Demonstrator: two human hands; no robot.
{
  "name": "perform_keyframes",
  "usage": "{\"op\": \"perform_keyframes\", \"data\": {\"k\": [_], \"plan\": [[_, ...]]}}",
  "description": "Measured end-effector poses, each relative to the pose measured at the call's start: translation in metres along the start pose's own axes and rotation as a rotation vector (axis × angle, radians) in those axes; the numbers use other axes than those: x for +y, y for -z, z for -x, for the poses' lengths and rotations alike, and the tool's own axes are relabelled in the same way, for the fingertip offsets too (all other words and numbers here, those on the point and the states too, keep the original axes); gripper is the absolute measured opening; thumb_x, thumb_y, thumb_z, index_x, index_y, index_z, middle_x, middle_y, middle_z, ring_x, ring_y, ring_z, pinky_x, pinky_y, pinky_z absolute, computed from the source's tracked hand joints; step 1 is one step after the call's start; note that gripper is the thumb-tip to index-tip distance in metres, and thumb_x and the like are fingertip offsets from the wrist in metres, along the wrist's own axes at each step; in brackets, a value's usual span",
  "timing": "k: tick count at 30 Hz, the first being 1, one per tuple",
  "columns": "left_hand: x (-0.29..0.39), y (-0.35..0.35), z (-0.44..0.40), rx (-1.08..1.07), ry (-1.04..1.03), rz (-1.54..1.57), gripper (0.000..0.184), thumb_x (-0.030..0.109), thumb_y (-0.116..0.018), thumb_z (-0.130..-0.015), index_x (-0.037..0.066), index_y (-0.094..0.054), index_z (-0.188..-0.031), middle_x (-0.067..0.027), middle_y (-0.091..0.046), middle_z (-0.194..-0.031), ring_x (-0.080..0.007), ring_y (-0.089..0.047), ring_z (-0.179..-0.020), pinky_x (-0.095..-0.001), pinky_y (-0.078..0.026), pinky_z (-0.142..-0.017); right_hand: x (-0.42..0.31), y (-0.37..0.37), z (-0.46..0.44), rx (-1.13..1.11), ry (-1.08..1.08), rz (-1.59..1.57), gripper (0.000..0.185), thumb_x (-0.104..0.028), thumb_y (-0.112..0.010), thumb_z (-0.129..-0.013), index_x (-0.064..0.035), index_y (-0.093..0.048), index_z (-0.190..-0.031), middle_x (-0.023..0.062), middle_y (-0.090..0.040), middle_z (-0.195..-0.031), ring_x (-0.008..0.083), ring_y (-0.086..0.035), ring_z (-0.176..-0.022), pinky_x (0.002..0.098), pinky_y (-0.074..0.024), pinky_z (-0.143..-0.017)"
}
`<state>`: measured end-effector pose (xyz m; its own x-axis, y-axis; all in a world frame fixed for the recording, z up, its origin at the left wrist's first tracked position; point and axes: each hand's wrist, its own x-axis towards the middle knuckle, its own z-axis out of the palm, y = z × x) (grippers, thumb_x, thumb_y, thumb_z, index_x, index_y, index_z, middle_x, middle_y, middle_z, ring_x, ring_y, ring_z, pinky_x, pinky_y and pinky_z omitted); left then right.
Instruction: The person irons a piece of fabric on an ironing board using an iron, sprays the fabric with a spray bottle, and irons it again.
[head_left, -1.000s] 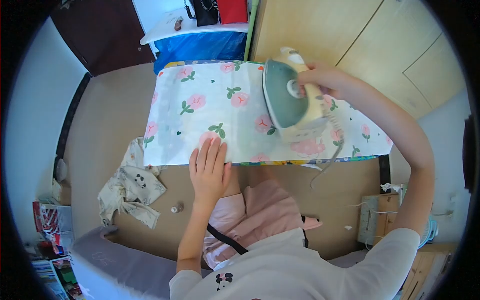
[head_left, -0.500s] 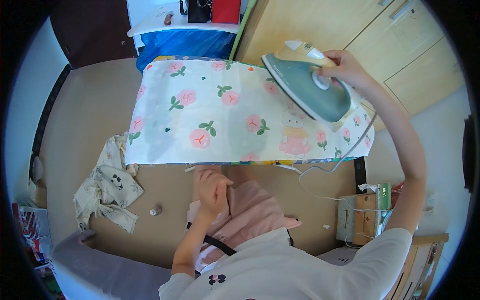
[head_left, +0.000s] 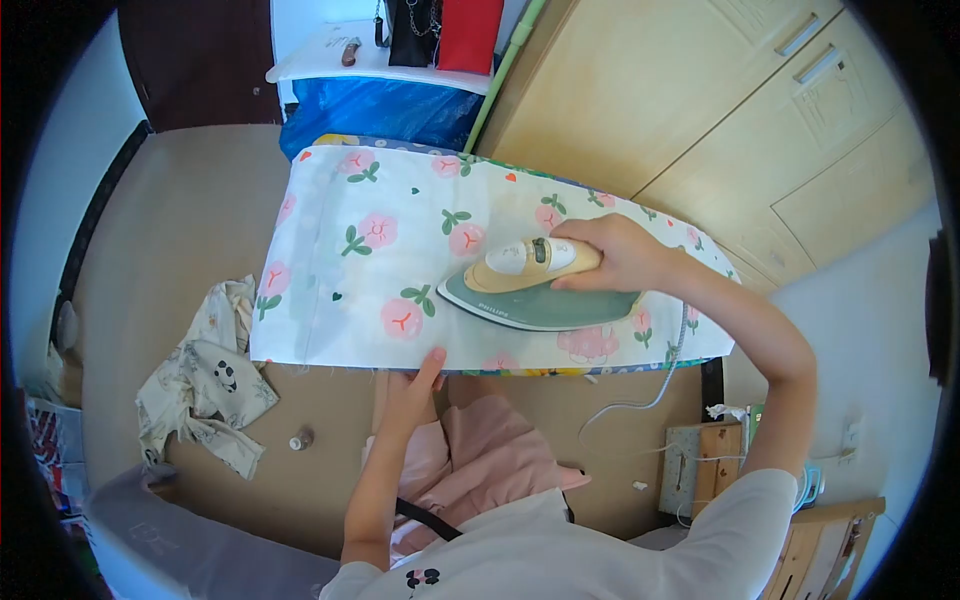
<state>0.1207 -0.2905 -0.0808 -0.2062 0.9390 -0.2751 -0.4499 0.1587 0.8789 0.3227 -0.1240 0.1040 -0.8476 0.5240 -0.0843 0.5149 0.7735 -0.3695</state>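
Note:
A teal and cream iron (head_left: 545, 308) rests soleplate-down on a white cloth with pink flowers (head_left: 335, 225), right of its middle. My right hand (head_left: 610, 255) is wrapped around the iron's cream handle. The cloth lies flat over an ironing board, whose blue and yellow cover (head_left: 385, 144) shows along the edges. My left hand (head_left: 415, 385) is at the near edge, thumb on top of the cloth and fingers underneath, pinching the edge. The iron's grey cord (head_left: 665, 385) hangs over the near side on the right.
Wooden cabinets (head_left: 690, 110) stand close behind the board on the right. A crumpled panda-print garment (head_left: 215, 385) and a small bottle (head_left: 301, 439) lie on the floor. Behind the board is a white shelf (head_left: 330, 58) with a red bag (head_left: 468, 35). A wooden box (head_left: 718, 450) sits at right.
The iron, lifted and tilted before, has come down leftward and nearer onto the cloth in my right hand. My left hand has moved from my lap up to the board's near edge.

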Motion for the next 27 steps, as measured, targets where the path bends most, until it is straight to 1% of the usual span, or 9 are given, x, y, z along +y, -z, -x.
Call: {"op": "perform_keyframes", "data": {"k": [9,11,12,14,15,17,22,25,27], "plan": [[-0.016,0.001,-0.002,0.016,0.092,0.087,0.021,0.021,-0.061,-0.085,0.004,-0.056,-0.097,0.0011,-0.053,-0.083,-0.0054,-0.045,-0.067,-0.0210,-0.037,-0.054,-0.002,-0.011,0.002,0.134,0.022,0.262,0.045,-0.046,-0.068,-0.070,-0.0082,-0.059,-0.091,0.0104,-0.063,-0.073,0.0266,-0.062,-0.059,0.0355,-0.0477,-0.052],[-0.018,0.004,-0.002,-0.001,0.106,0.077,0.023,0.018,-0.059,-0.086,0.001,-0.056,-0.102,-0.0006,-0.054,-0.090,-0.0073,-0.049,-0.076,-0.0225,-0.042,-0.064,-0.004,-0.011,0.002,0.148,0.027,0.304,0.046,-0.046,-0.068,-0.069,-0.0074,-0.059,-0.091,0.0100,-0.063,-0.071,0.0260,-0.061,-0.058,0.0350,-0.0472,-0.050],[-0.020,0.005,-0.002,-0.001,0.111,0.079,0.023,0.018,-0.059,-0.086,0.001,-0.056,-0.102,-0.0006,-0.054,-0.090,-0.0073,-0.049,-0.076,-0.0225,-0.042,-0.064,-0.004,-0.011,0.002,0.167,0.035,0.348,0.047,-0.047,-0.069,-0.068,-0.0066,-0.058,-0.091,0.0097,-0.062,-0.070,0.0254,-0.061,-0.057,0.0344,-0.0467,-0.048],[-0.027,0.008,-0.006,-0.040,0.013,-0.001,0.027,0.017,-0.059,-0.086,-0.001,-0.055,-0.105,-0.0028,-0.055,-0.097,-0.0102,-0.050,-0.086,-0.0258,-0.043,-0.075,-0.001,-0.012,0.001,0.163,0.037,0.369,0.048,-0.046,-0.070,-0.067,-0.0059,-0.058,-0.091,0.0095,-0.062,-0.070,0.0253,-0.061,-0.056,0.0341,-0.0464,-0.047],[-0.031,0.009,-0.007,-0.040,0.016,0.004,0.027,0.017,-0.059,-0.086,-0.001,-0.055,-0.105,-0.0028,-0.055,-0.097,-0.0102,-0.050,-0.086,-0.0258,-0.043,-0.075,0.001,-0.011,0.000,0.163,0.043,0.390,0.049,-0.046,-0.070,-0.066,-0.0053,-0.058,-0.091,0.0094,-0.062,-0.069,0.0251,-0.060,-0.054,0.0338,-0.0460,-0.046],[-0.037,0.009,-0.008,-0.053,-0.071,0.065,0.028,0.015,-0.059,-0.086,-0.003,-0.054,-0.106,-0.0037,-0.056,-0.100,-0.0120,-0.050,-0.091,-0.0279,-0.042,-0.081,0.004,-0.009,-0.001,0.164,0.048,0.396,0.049,-0.045,-0.071,-0.066,-0.0049,-0.058,-0.091,0.0096,-0.061,-0.069,0.0252,-0.060,-0.054,0.0339,-0.0461,-0.047],[-0.031,0.008,-0.005,-0.060,-0.100,0.042,0.026,0.015,-0.058,-0.086,-0.003,-0.055,-0.105,-0.0033,-0.056,-0.098,-0.0110,-0.051,-0.089,-0.0267,-0.043,-0.079,0.016,-0.004,-0.006,0.205,0.052,0.403,0.050,-0.044,-0.071,-0.066,-0.0042,-0.059,-0.094,0.0105,-0.061,-0.069,0.0260,-0.060,-0.054,0.0343,-0.0459,-0.047],[-0.030,0.007,-0.005,-0.081,-0.151,0.042,0.025,0.015,-0.058,-0.086,-0.003,-0.055,-0.104,-0.0033,-0.056,-0.098,-0.0109,-0.051,-0.088,-0.0264,-0.043,-0.078,0.024,0.000,-0.011,0.220,-0.015,0.449,0.051,-0.045,-0.070,-0.068,-0.0048,-0.059,-0.097,0.0115,-0.062,-0.070,0.0268,-0.061,-0.056,0.0354,-0.0478,-0.050],[-0.030,0.007,-0.005,-0.087,-0.179,0.050,0.025,0.015,-0.058,-0.086,-0.003,-0.056,-0.104,-0.0032,-0.057,-0.098,-0.0109,-0.051,-0.088,-0.0264,-0.043,-0.078,0.029,0.004,-0.016,0.214,-0.138,0.444,0.051,-0.041,-0.071,-0.069,-0.0023,-0.057,-0.100,0.0117,-0.064,-0.075,0.0279,-0.063,-0.065,0.0351,-0.0496,-0.057]]}}
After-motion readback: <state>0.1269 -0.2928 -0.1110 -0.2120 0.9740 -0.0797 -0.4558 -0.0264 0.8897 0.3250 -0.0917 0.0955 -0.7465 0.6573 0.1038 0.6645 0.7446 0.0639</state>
